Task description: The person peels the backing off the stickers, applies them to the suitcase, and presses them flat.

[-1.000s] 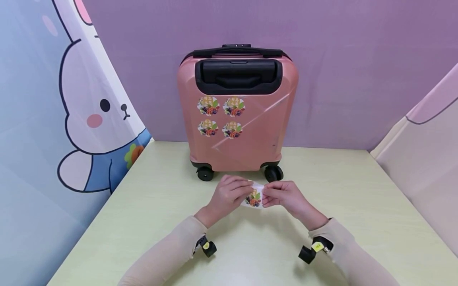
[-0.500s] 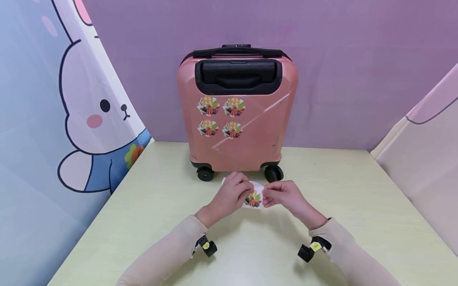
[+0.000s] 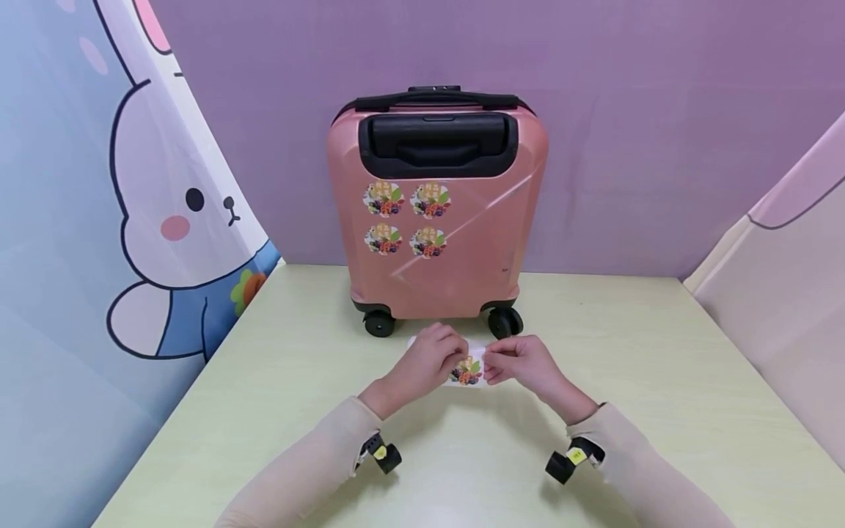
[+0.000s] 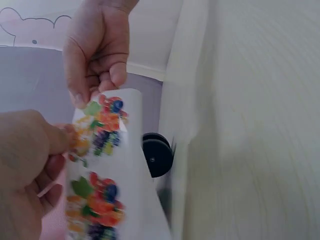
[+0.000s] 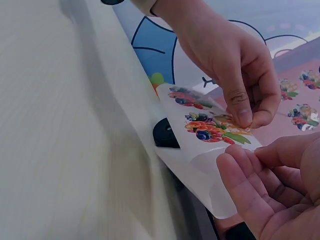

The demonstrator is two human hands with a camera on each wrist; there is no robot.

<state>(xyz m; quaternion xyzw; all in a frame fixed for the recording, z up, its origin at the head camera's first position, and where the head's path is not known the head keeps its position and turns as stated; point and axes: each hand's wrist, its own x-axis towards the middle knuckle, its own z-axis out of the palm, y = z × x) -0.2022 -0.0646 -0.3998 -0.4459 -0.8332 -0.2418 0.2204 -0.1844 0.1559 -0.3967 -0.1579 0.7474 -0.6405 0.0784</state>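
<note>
Both hands hold a white strip of round fruit stickers (image 3: 466, 369) above the table, in front of the suitcase. My left hand (image 3: 428, 362) pinches at the edge of one fruit sticker (image 5: 212, 131) with thumb and forefinger; I cannot tell whether that edge is lifted. At the strip's right end, the thumb and forefinger of my right hand (image 3: 524, 364) grip the backing. A second sticker (image 4: 97, 205) shows lower on the strip in the left wrist view. The upright pink suitcase (image 3: 478, 242) carries several matching stickers (image 3: 429, 243) on its left half, in two rows.
Black wheels (image 3: 379, 323) carry the suitcase on the pale table (image 3: 614, 352), just beyond the hands. Behind it hangs a purple backdrop (image 3: 620, 147). A rabbit-print cloth (image 3: 165, 169) borders the left side. Each forearm wears a small black wrist camera (image 3: 389, 458).
My left fingers have drawn in and curled more over the sticker, and white backing shows beyond them. My right hand stays nearly in place. The head view has shifted slightly.
</note>
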